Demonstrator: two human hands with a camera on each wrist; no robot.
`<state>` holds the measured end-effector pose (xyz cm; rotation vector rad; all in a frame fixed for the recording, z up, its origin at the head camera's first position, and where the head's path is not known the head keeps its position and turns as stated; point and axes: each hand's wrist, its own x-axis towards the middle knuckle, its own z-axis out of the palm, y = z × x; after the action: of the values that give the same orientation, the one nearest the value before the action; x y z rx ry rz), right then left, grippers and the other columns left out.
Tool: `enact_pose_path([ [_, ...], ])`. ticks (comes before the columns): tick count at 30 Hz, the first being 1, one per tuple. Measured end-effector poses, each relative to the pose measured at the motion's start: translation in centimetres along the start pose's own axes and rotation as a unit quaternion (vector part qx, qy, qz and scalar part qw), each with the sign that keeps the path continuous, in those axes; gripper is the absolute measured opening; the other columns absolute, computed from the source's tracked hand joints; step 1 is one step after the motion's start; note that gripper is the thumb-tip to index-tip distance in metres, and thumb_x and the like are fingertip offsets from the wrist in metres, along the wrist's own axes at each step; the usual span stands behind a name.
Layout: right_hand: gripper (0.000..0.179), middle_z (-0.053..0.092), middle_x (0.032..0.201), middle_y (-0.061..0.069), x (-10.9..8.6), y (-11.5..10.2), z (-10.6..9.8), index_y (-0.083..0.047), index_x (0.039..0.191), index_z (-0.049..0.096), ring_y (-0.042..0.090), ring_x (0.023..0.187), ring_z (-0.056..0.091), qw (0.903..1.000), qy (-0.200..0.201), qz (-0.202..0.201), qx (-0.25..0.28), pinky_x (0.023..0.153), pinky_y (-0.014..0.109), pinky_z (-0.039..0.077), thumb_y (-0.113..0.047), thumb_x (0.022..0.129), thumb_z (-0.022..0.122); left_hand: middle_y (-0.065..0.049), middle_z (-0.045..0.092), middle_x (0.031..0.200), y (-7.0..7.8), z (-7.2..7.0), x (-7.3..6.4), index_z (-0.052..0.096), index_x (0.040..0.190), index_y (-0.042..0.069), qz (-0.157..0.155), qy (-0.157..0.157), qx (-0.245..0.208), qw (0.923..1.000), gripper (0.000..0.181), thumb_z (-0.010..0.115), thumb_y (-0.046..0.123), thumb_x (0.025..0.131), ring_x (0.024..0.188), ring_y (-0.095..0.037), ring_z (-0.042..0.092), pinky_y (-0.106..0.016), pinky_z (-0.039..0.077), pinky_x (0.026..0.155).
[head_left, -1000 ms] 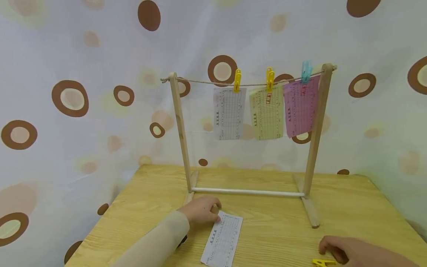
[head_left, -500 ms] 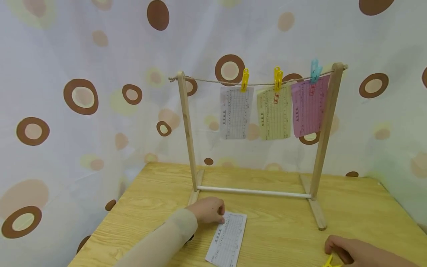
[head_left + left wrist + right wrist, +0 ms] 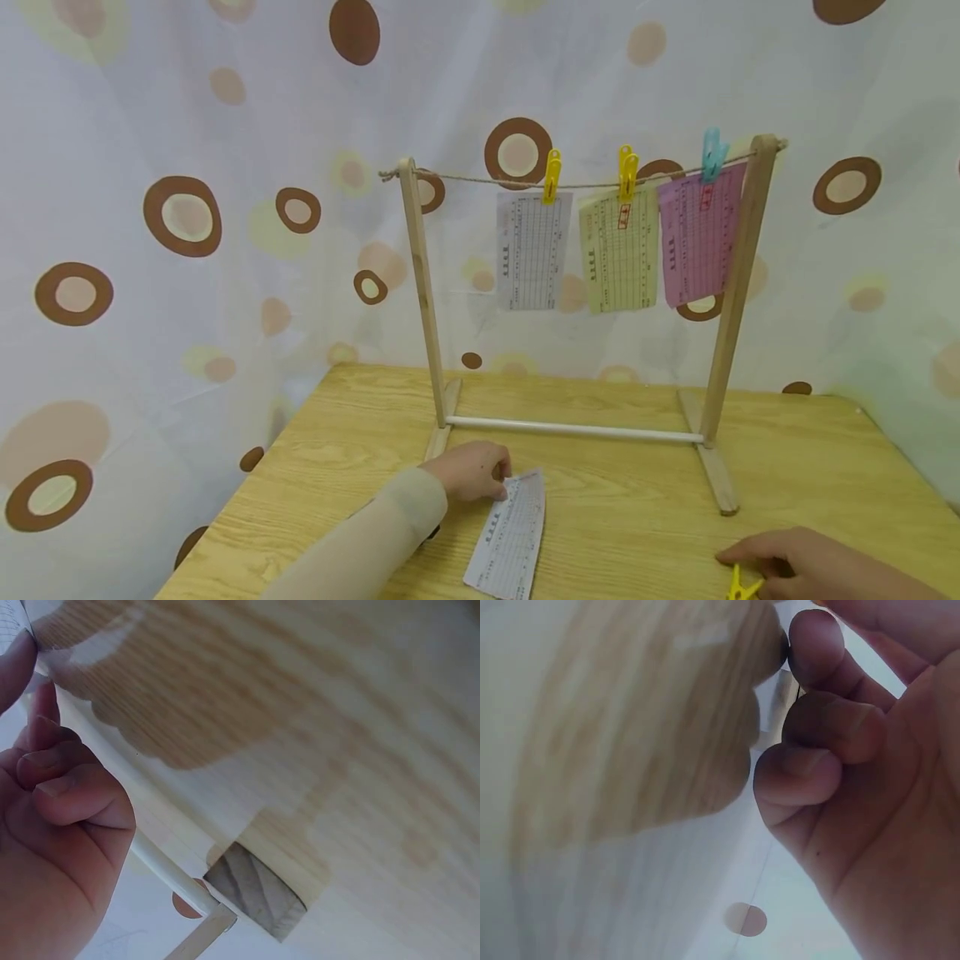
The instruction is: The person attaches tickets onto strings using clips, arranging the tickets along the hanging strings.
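My left hand [image 3: 471, 473] pinches the upper left corner of a white printed slip [image 3: 508, 537]. The slip's upper right part is lifted and bent off the table, while its lower end reaches toward the front edge. In the left wrist view, thumb and index finger meet at a bit of the paper [image 3: 13, 622], the other fingers curled. At the lower right my right hand [image 3: 806, 562] holds a yellow clothespin [image 3: 741, 586] at its thumb and fingers, low over the table. In the right wrist view the fingers are curled, and the clothespin is almost wholly cut off at the top.
Behind the hands stands a wooden frame [image 3: 426, 308] with a white crossbar [image 3: 573, 429] and a string. Yellow and blue clothespins hold a white slip [image 3: 532, 258], a yellow slip [image 3: 621, 254] and a pink slip [image 3: 699, 242] there. The frame's right foot [image 3: 718, 483] projects forward.
The white slip's upper right corner has risen from lying flat. The yellow clothespin has turned from flat to a V shape at the right hand. The head view has shifted left.
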<state>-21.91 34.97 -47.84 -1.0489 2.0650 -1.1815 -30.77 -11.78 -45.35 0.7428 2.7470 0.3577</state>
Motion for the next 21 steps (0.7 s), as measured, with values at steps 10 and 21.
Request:
enact_pose_path([
  [10,0.018,0.053,0.077,-0.013,0.8,-2.0,0.2,-0.013,0.118,0.064,0.001,0.062,0.046,0.9907,0.069,0.081,-0.085,0.052,0.027,0.039,-0.009,0.102,0.059,0.01,0.058,0.075,0.0,-0.4,-0.6,0.063,0.081,0.023,-0.02,0.028,-0.027,0.9991,0.018,0.074,0.028,0.094,0.065,-0.007,0.05,-0.025,0.043,0.059],
  [21,0.02,0.048,0.076,-0.017,2.1,-4.2,-0.1,-0.012,0.118,0.059,-0.003,0.061,0.043,0.9697,0.157,0.005,-0.187,0.051,0.024,0.04,-0.009,0.099,0.065,0.009,0.058,0.069,-0.7,-2.0,-1.5,0.066,0.079,0.022,-0.001,0.083,-0.09,0.9925,0.016,0.069,0.024,0.095,0.057,-0.007,0.048,-0.025,0.039,0.053],
])
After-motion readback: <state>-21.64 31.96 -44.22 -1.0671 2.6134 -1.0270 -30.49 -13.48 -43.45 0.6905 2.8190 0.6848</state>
